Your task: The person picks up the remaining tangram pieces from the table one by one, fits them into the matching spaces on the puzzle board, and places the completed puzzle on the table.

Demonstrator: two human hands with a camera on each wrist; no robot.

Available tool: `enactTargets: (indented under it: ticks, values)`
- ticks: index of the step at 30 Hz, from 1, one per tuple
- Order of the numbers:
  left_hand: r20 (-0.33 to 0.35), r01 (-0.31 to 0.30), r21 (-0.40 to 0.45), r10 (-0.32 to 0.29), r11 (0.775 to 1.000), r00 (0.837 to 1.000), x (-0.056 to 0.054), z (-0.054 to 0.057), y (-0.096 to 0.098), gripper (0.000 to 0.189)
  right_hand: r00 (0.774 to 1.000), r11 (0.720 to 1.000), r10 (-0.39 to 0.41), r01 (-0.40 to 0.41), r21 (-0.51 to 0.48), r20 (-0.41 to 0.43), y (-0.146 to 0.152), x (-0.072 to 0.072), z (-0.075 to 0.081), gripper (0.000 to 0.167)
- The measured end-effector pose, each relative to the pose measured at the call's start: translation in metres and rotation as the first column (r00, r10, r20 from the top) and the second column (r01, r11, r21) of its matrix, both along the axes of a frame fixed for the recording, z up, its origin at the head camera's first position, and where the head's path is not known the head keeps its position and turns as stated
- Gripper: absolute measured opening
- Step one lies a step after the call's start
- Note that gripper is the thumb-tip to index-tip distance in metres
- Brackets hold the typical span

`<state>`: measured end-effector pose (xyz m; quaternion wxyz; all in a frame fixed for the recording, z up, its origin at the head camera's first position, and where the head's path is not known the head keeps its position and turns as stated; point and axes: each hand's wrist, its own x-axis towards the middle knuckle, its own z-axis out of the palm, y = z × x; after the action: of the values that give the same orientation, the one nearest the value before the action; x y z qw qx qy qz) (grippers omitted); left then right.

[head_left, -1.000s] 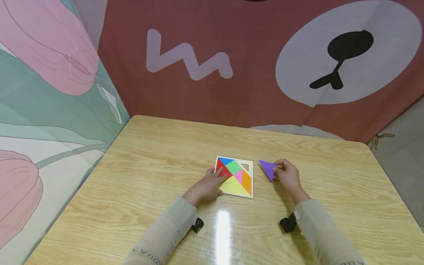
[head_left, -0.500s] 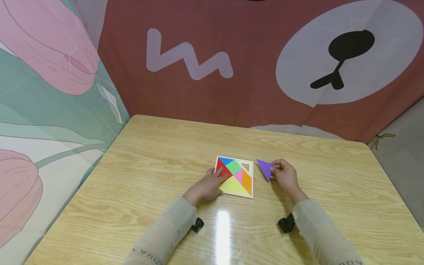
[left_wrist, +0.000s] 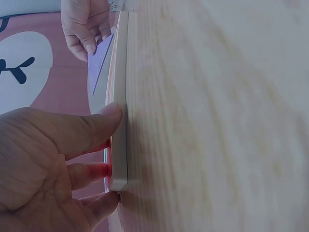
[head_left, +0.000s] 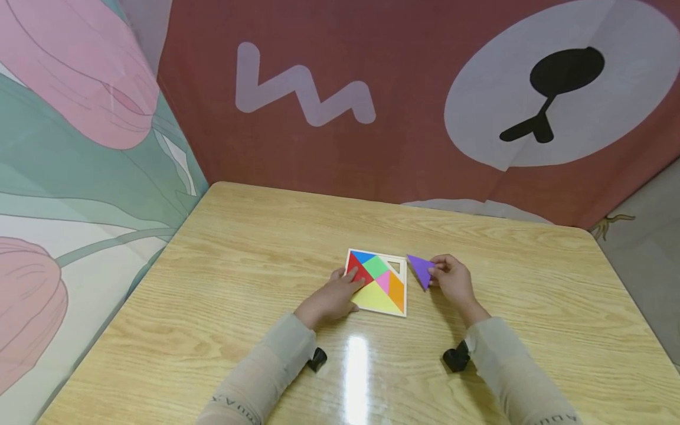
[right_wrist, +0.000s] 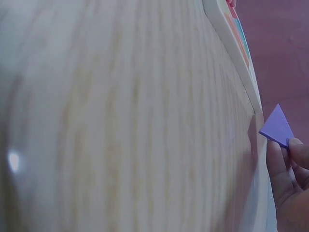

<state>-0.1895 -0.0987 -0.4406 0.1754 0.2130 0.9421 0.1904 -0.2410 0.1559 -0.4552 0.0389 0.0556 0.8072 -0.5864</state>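
Observation:
A square tangram tray point(head_left: 376, 313) with a white frame lies on the table, filled with red, blue, green, pink, orange and yellow pieces. Its upper right corner is a bare recess with a triangular cutout point(head_left: 394, 267). My left hand point(head_left: 330, 300) holds the tray's left side, thumb against the frame and fingers over the red triangle point(left_wrist: 109, 162). Between thumb and fingers my right hand point(head_left: 453, 283) pinches a purple triangle piece point(head_left: 421, 270) by its right side. That triangle is raised off the table, its left tip right at the tray's upper right corner.
The wood-grain table point(head_left: 255, 248) extends around the tray, with a bright light reflection point(head_left: 356, 378) in front. Behind it hangs a brown cloth point(head_left: 404, 147) with a cartoon face. Black wrist cameras point(head_left: 457, 358) sit under both sleeves.
My right hand has moved slightly left with the purple triangle, bringing it up to the tray's corner. The left hand and the tray have stayed in place.

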Motion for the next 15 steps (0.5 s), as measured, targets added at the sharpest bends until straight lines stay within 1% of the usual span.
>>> enactTargets:
  ticks: [8,15]
  values:
    - [0.005,0.004,0.002,-0.004,1.000,1.000,-0.0005,0.0017,-0.0002,0.058,1.000,1.000,-0.006,0.006,0.002,0.010,-0.0046,-0.0005,0.0028,0.020]
    - [0.007,0.007,0.009,-0.007,1.000,1.000,-0.0005,-0.0002,-0.0006,0.058,1.000,1.000,0.013,-0.013,0.008,0.011,-0.0068,-0.0001,0.0010,0.019]
